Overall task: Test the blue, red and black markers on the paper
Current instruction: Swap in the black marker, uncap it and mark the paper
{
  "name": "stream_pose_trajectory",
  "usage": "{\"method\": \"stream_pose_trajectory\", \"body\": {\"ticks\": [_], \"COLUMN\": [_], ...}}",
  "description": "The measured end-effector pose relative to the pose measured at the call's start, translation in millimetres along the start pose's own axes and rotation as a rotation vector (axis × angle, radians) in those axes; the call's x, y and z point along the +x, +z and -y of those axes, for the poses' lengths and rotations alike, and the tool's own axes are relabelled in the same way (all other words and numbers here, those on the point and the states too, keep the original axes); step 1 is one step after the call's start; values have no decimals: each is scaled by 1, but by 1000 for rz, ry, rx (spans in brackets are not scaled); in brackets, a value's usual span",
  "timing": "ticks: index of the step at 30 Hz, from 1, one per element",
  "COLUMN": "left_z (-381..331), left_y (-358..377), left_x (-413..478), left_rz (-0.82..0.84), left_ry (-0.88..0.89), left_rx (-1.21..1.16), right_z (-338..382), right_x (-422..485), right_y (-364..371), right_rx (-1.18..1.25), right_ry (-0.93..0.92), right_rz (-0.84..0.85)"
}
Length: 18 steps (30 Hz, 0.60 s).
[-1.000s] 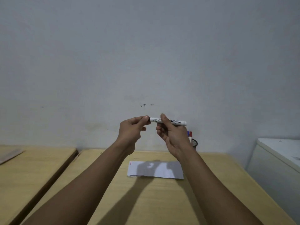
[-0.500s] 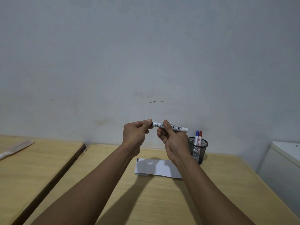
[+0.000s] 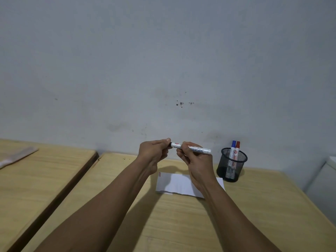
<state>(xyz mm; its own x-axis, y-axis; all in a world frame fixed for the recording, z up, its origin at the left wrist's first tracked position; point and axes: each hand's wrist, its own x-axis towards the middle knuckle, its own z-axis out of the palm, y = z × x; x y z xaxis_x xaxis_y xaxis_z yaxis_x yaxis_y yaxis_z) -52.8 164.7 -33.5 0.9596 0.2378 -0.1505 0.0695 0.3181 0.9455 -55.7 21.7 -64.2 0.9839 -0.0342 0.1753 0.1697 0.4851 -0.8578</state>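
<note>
I hold a white-barrelled black marker (image 3: 197,149) level in the air above the wooden table (image 3: 181,224). My right hand (image 3: 195,160) grips the barrel near its middle. My left hand (image 3: 153,153) pinches the marker's black cap end, which its fingers hide. Below my hands lies a white sheet of paper (image 3: 174,184) with short red and blue marks at its top left corner. A blue marker (image 3: 233,149) and a red marker (image 3: 237,150) stand capped in a black mesh pen cup (image 3: 231,167) to the right of the paper.
A second wooden table (image 3: 36,179) stands to the left across a narrow gap, with a flat pale object (image 3: 16,156) on it. A white cabinet (image 3: 323,186) sits at the right edge. The grey wall rises right behind the tables.
The view has tilted down and shifted, so the pen cup with two markers came into sight. My hands hold the marker the same way, slightly lower toward the table.
</note>
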Motion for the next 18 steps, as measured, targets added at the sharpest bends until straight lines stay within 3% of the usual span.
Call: {"method": "stream_pose_trajectory", "body": {"ticks": [6, 11, 18], "left_z": [9, 5, 3], "left_y": [-12, -23, -33], "left_x": [16, 26, 34], "left_rz": [-9, 44, 83], "left_ry": [-74, -198, -300], "left_rx": [-3, 17, 89], "right_z": [-9, -3, -3], "right_x": [4, 9, 19], "right_y": [-5, -6, -8], "right_rx": [-133, -463, -596], "right_ry": [-24, -194, -221], "right_rz": [44, 172, 383]}}
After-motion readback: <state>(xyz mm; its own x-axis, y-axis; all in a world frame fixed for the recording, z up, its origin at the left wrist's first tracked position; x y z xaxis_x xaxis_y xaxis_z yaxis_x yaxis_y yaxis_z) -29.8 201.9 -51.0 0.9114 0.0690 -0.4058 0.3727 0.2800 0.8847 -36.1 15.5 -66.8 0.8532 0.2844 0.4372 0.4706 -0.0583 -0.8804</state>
